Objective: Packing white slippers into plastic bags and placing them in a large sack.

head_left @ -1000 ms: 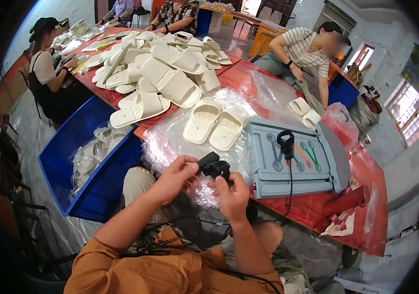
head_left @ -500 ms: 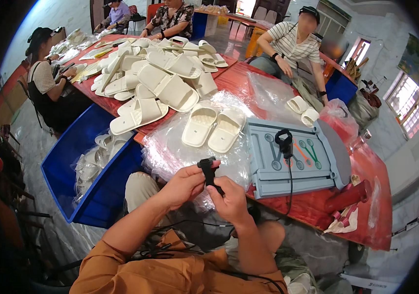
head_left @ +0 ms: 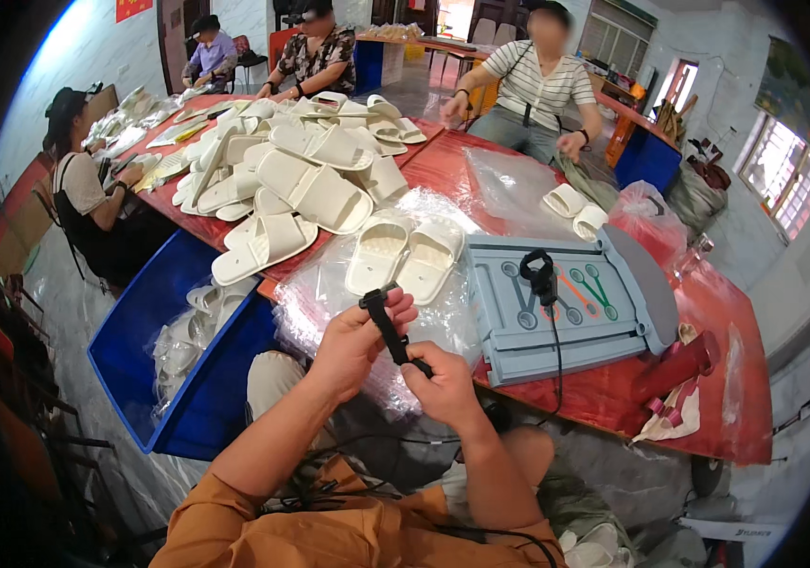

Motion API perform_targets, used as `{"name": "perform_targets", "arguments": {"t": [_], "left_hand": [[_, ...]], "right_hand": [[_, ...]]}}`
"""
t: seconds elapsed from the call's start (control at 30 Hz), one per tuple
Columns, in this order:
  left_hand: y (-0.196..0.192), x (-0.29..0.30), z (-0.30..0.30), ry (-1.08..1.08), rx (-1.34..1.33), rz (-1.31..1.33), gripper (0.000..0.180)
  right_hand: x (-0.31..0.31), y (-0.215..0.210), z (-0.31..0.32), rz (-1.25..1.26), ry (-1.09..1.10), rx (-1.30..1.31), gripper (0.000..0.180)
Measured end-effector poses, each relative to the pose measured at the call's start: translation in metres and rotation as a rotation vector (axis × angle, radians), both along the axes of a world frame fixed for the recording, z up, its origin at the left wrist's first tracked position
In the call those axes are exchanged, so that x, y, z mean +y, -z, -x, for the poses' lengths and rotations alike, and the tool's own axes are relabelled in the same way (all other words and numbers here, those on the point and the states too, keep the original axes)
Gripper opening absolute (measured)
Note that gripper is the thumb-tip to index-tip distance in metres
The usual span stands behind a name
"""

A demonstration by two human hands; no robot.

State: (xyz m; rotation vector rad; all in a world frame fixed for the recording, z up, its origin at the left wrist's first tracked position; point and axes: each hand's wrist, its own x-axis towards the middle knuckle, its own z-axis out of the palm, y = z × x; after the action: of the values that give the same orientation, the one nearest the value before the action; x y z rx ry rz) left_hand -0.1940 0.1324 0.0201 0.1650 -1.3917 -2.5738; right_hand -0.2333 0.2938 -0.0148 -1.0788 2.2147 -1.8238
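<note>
Both my hands hold one black strap (head_left: 389,327) in front of my chest, above my lap. My left hand (head_left: 353,341) grips its upper end, which carries a buckle. My right hand (head_left: 443,383) pinches its lower end. Just beyond the strap, a pair of cream slippers (head_left: 403,256) lies on a stack of clear plastic bags (head_left: 329,284) at the near edge of the red table (head_left: 708,312).
A grey plastic tool tray (head_left: 566,312) with a black corded device (head_left: 542,279) lies right of the slippers. Many more cream slippers (head_left: 291,175) are piled farther back. A blue bin (head_left: 182,350) with bagged slippers stands at my left. Several other people sit around the tables.
The strap was bunched between my hands; now it is pulled out straight and slanted, my left hand raised, my right hand lower. My view has tilted slightly.
</note>
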Motion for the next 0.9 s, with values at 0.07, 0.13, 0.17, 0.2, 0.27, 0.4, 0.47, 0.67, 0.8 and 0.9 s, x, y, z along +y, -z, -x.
{"name": "perform_targets", "arguments": {"t": [0.07,0.13,0.17,0.2,0.27,0.4,0.47,0.67,0.8,0.9], "left_hand": [[-0.018,0.0,-0.005,0.198,0.044,-0.316,0.027],[-0.016,0.005,-0.002,0.256,0.15,-0.285,0.028],[-0.014,0.006,0.001,0.309,0.26,-0.26,0.029],[-0.009,0.006,0.005,0.298,0.26,-0.167,0.033],[0.006,-0.001,0.014,0.292,0.24,0.113,0.035],[0.006,-0.006,0.011,0.502,0.28,0.489,0.055],[0.007,-0.014,0.009,0.712,0.241,0.551,0.07],[-0.021,-0.006,0.007,0.585,0.302,0.246,0.072],[-0.023,0.01,0.016,0.293,0.425,0.173,0.068],[-0.014,0.003,0.022,0.377,0.66,0.682,0.072]], "right_hand": [[0.006,-0.002,0.001,0.065,-0.089,-0.066,0.019],[0.008,-0.003,0.0,0.116,-0.075,-0.057,0.017],[0.008,-0.004,0.0,0.158,-0.068,-0.046,0.016],[0.007,-0.008,-0.002,0.165,-0.067,-0.043,0.016],[0.004,-0.014,-0.007,0.188,-0.011,0.056,0.013],[0.013,-0.004,-0.004,0.151,-0.243,-0.179,0.013],[0.011,-0.004,-0.006,0.142,-0.293,-0.234,0.014],[0.003,0.001,-0.013,0.172,-0.233,-0.321,0.017],[-0.005,0.002,-0.013,0.237,-0.249,-0.054,0.017],[-0.001,0.002,-0.018,0.21,-0.216,0.169,0.013]]}}
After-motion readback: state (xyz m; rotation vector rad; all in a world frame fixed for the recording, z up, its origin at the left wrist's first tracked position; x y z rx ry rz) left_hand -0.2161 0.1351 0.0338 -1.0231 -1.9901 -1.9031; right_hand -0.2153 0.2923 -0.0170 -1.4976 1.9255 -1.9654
